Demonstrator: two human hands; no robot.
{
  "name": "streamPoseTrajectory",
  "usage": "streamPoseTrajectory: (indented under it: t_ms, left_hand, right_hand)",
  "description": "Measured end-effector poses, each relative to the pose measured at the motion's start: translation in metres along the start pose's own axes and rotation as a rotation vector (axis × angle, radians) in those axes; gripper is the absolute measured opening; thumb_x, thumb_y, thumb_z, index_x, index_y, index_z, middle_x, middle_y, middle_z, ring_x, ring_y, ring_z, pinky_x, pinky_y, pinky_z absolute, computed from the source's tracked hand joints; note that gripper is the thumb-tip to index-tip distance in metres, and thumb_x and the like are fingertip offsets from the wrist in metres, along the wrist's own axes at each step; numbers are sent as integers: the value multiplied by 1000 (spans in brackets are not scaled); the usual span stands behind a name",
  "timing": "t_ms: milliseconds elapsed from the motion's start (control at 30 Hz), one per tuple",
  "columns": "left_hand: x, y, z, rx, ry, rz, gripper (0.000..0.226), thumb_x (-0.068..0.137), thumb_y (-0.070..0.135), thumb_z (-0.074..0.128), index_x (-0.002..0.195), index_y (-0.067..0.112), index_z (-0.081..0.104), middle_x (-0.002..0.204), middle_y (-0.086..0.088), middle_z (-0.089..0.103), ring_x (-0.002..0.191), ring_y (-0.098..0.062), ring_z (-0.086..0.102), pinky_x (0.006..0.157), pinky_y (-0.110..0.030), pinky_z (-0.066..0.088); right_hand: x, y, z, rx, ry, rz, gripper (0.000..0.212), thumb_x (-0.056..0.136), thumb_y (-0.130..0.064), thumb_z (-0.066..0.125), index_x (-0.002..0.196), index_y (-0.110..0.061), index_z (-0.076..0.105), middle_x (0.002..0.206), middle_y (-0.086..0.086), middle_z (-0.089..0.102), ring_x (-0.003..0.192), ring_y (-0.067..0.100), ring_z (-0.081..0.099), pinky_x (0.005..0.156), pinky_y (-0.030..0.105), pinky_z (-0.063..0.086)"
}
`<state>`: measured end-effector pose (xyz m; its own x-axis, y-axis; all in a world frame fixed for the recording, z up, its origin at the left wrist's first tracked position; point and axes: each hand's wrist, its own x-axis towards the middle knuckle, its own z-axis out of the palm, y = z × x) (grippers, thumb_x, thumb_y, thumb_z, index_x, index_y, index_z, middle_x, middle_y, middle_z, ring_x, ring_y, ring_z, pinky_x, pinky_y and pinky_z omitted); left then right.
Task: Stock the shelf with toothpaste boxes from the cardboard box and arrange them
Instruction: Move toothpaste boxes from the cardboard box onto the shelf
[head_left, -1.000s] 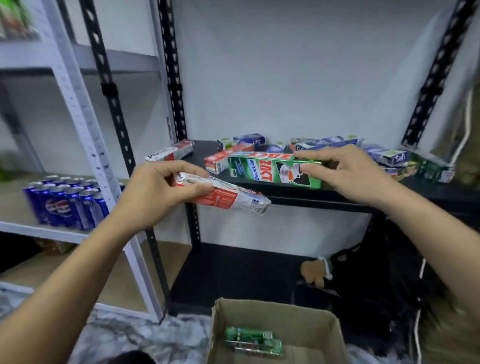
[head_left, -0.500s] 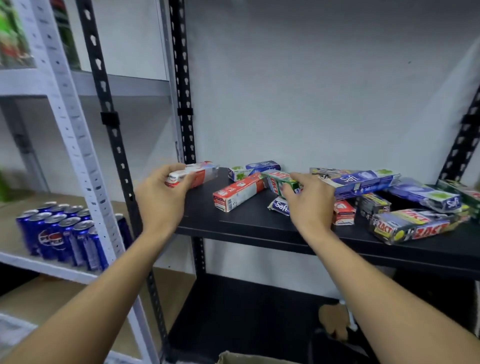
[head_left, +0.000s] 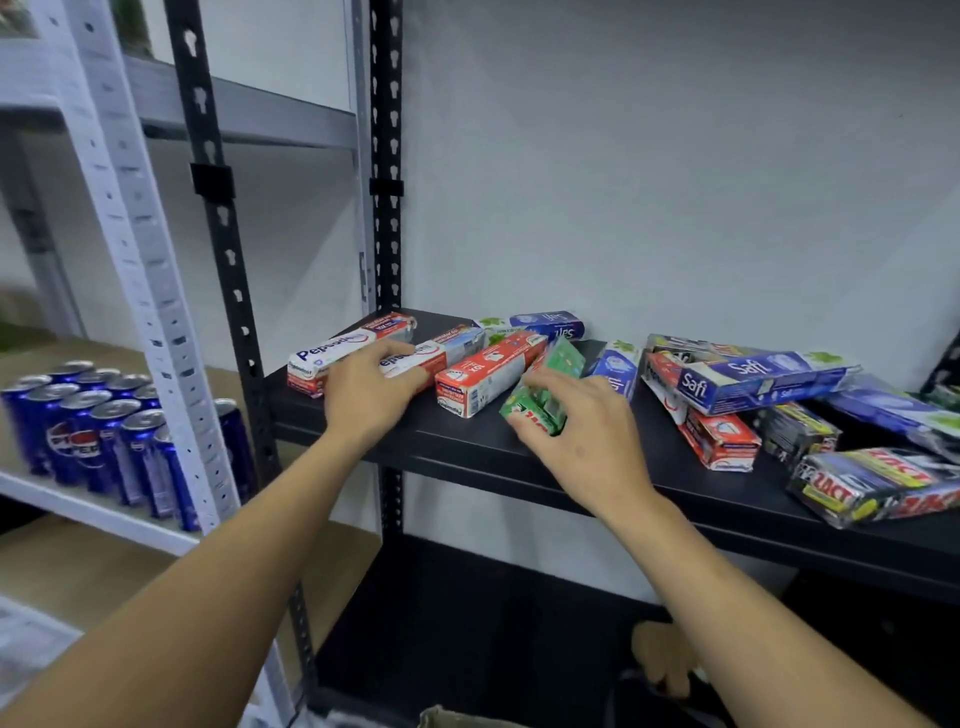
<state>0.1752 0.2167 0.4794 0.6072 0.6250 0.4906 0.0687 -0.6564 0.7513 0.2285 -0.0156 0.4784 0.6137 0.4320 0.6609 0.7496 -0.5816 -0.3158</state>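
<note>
Head view: the left hand lies over the near end of a white-red box, thumb on its far side and fingers along the near side, pinching it lightly. The right hand curls its fingers round a green box, tilted up on edge. Both boxes touch the black shelf, left of a loose heap of blue boxes. Cans stand on the white rack to the left. A cardboard box edge shows at the bottom.
</note>
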Motion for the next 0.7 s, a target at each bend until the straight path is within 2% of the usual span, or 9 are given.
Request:
streamPoseTrajectory:
  t_ms: [100,233,300,367,467,600,700]
  left_hand:
    - [0,-5,2,30,33,21,35,76,45,75,109,33,74,109,10,72,97,-9,60,78,-28,45]
    - [1,-5,-1,40,5,40,36,78,46,77,111,32,73,112,9,71,95,-5,56,78,-26,41]
    - [0,-6,-2,34,4,49,36,77,46,78,110,32,73,115,10,71,102,-8,60,84,-29,47]
    - [-2,-6,-3,27,8,54,35,77,45,79,109,33,73,117,9,71,105,-10,62,89,-31,50]
    - [-6,-5,-5,53,25,83,35,78,43,79,110,32,74,115,9,72,102,-8,62,87,-28,49]
    - [-10,-7,-6,71,27,98,37,78,47,77,112,31,74,111,11,73,98,-8,64,85,-33,54]
    - [-14,-6,-7,73,25,96,37,78,49,76,112,32,73,106,11,73,94,-6,63,80,-29,53]
  right_hand:
    - [6,2,6,-39,-46,-4,43,88,-51,61,127,-35,60,135,-14,57,119,14,47,103,42,39]
    - [8,8,14,-148,-157,-21,39,96,-44,48,134,-37,52,150,-7,43,138,20,32,114,45,23]
    - [8,7,13,-133,-137,-14,33,95,-43,48,127,-35,55,141,-9,49,135,19,35,113,45,24]
    - [9,5,11,-105,-98,24,26,93,-45,50,115,-33,56,124,-12,56,126,16,42,110,44,29]
    - [9,3,12,-110,-61,72,20,90,-47,51,104,-32,52,111,-12,57,116,16,46,107,45,32]
    - [7,5,13,-119,-83,88,26,89,-43,53,112,-31,52,118,-9,57,122,18,44,111,49,28]
    - [8,5,13,-140,-101,88,34,90,-43,52,122,-30,53,127,-7,56,127,18,42,113,51,26]
